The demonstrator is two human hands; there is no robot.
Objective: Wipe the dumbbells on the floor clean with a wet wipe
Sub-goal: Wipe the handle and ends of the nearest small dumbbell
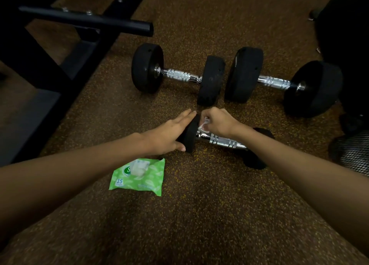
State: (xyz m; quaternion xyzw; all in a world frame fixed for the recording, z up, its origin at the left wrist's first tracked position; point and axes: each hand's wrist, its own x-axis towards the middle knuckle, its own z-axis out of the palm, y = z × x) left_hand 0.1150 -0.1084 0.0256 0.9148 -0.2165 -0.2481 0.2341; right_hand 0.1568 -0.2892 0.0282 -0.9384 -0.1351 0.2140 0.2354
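Note:
Three black dumbbells with chrome handles lie on the speckled brown floor. On the nearest dumbbell, my left hand lies flat with straight fingers against the outer face of the left weight head. My right hand pinches a crumpled white wet wipe against the handle's left end, beside that head. My right forearm hides part of the right head. Farther off lie a second dumbbell and a third dumbbell, side by side.
A green pack of wet wipes lies on the floor near my left forearm, its flap open. A black gym bench frame with a protruding bar fills the left. Dark equipment and a mesh object stand at the right.

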